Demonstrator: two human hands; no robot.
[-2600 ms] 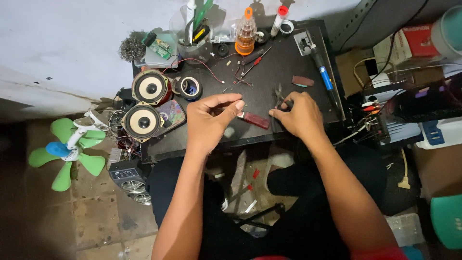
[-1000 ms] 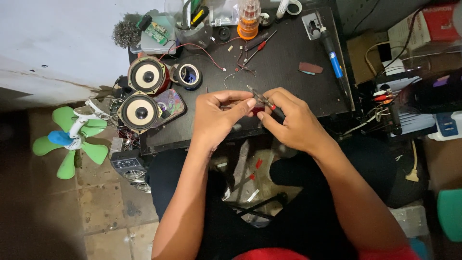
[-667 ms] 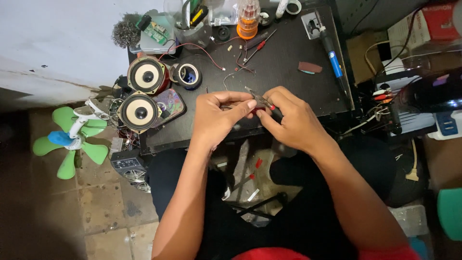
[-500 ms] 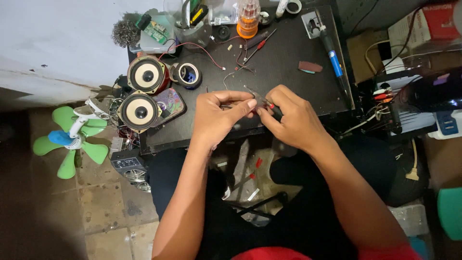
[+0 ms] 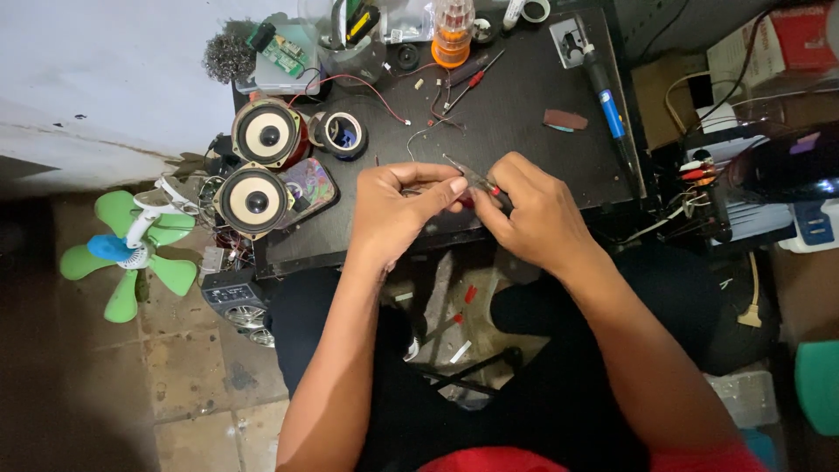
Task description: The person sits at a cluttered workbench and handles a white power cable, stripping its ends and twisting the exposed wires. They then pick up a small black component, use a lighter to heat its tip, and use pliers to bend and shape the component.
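I pinch a thin wire (image 5: 419, 140) in my left hand (image 5: 398, 210) so my right hand (image 5: 533, 214), closed on small pliers (image 5: 476, 182), can bite its end steadily above the black table (image 5: 524, 114).

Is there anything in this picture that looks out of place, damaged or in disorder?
Yes. A green fan lies on the floor with its blades bare, no guard around them. Two loose speakers sit at the edge of the dark table amid tangled wires. Small red bits lie on the floor below.

Just one head-mounted cam, looking straight down from fairly close over the dark worktop (image 5: 524, 114), with lap and floor (image 5: 201, 385) below.
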